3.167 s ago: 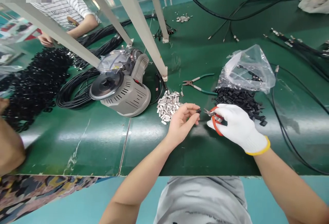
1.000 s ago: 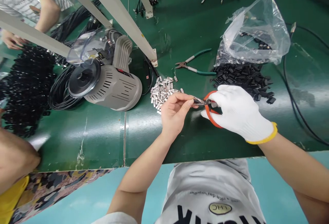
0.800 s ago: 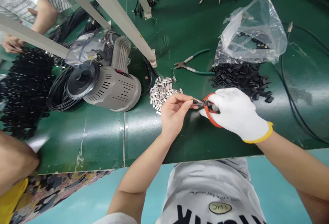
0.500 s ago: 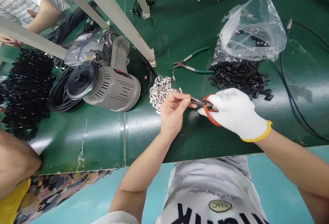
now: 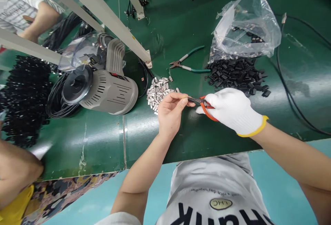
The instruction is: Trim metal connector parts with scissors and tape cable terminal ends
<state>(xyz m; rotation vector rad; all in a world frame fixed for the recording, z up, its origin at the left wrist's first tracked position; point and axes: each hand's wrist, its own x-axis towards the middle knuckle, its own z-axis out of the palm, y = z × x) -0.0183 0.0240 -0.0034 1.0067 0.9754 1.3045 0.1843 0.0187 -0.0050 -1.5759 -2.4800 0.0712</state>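
My right hand (image 5: 231, 109), in a white glove with a yellow cuff, is closed round small red-handled pliers (image 5: 204, 105). The pliers' jaws point left and meet the fingertips of my bare left hand (image 5: 170, 109). That hand pinches a tiny part there, too small to name. Both hands hover just above the green table (image 5: 103, 139), beside a heap of small silver metal pieces (image 5: 157, 92). A pile of small black plastic parts (image 5: 236, 75) lies behind my right hand.
A clear plastic bag (image 5: 245, 28) sits behind the black parts. Green-handled pliers (image 5: 190, 63) lie near a grey tape-dispenser machine (image 5: 103, 85). Black cable coils (image 5: 55, 97) and slanted metal frame bars (image 5: 103, 14) fill the left. Another person's arm (image 5: 38, 18) shows at far left; a second arm (image 5: 18, 173) at lower left.
Over three seconds the pliers' tip has come up against my left fingertips. In the last second both hands keep that pose; the view has drifted slightly.
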